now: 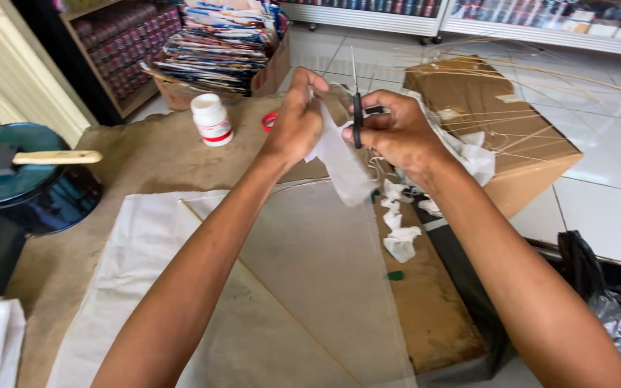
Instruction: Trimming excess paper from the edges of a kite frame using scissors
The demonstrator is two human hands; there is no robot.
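Both hands raised above the brown work table (pixel 131 165). Left hand (pixel 295 118) pinches the top of a white paper strip (pixel 341 162), fingers closed on it. Right hand (pixel 397 133) grips black-handled scissors (pixel 356 108), blades pointing up, right at the strip's edge. Strip hangs between the hands, over the table's far part. White paper scraps (pixel 399 223) lie on the table below the right wrist. White glue bottle (pixel 211 119) stands on the table left of the left hand. Cardboard box (pixel 512 136) with thin sticks sits just right of the table.
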